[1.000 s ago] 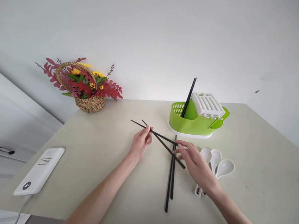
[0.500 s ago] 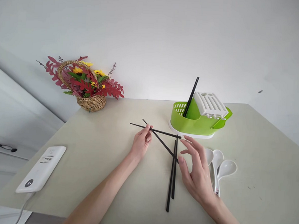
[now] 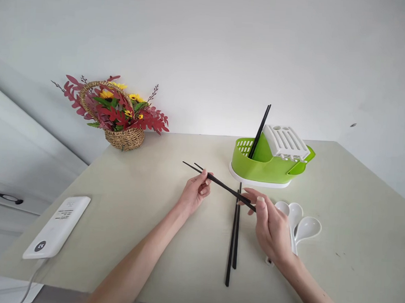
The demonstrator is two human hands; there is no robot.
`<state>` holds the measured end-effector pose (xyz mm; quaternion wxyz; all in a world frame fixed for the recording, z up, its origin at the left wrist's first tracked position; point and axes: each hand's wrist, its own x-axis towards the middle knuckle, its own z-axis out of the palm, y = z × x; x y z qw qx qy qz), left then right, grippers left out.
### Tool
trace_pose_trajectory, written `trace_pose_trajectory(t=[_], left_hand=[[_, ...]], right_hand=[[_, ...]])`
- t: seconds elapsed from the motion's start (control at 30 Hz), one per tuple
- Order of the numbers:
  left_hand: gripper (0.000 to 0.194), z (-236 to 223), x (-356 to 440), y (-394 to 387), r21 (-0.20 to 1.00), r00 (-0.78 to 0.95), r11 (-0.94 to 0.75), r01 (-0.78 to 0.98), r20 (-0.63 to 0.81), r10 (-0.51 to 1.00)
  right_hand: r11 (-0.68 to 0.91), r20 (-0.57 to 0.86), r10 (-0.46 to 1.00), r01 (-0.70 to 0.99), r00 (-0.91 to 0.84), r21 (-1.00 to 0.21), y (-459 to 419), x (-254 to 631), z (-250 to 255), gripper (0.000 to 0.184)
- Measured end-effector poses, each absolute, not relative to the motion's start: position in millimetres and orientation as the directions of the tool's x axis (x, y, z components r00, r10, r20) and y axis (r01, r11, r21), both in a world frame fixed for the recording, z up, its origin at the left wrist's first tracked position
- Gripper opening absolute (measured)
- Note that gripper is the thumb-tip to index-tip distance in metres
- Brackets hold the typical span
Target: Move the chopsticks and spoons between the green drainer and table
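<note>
A pair of black chopsticks [image 3: 226,186] slants above the table, its thin tips pointing to the upper left. My left hand [image 3: 194,194] pinches the pair near the thin ends. At the thick ends, the thumb and fingers of my right hand [image 3: 273,230] close around the same pair. Beneath, two more black chopsticks [image 3: 232,248] lie side by side on the table. Beyond my hands stands a green cutlery holder [image 3: 256,170] with a white slotted top; black chopsticks [image 3: 259,129] lean upright in its perforated compartment. White spoons [image 3: 309,228] lie beside my right hand, partly hidden by it.
A wicker basket of artificial flowers [image 3: 125,138] stands at the back left of the pale table [image 3: 160,176]. Near the left edge lies a white power strip [image 3: 57,230] with a cable. The wall [image 3: 207,57] rises behind the table.
My right hand has closed on the thick ends of the chopsticks. The two sticks, crossed before, now lie nearly together. My left hand keeps its pinch, shifted slightly right.
</note>
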<state>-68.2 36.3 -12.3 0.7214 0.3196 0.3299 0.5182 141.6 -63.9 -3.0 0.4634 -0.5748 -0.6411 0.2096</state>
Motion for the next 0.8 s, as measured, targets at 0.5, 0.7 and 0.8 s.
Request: trace_pose_trajectory(t=[0.5, 0.7, 0.8], left_hand=[[0.054, -8, -61, 29, 0.908, 0.325, 0.231, -0.349, -0.114, 0.939], [0.054, -9, -58, 25, 0.927, 0.333, 0.215, -0.308, -0.107, 0.937], [0.055, -10, -57, 25, 0.925, 0.312, 0.209, -0.316, -0.107, 0.944]], right_hand=[[0.045, 0.044, 0.999, 0.315, -0.011, -0.948, -63, 141, 9, 0.064], [0.055, 0.053, 0.998, 0.388, -0.014, -0.920, -62, 140, 5, 0.057], [0.068, 0.063, 0.998, 0.407, -0.027, -0.911, -62, 139, 6, 0.056]])
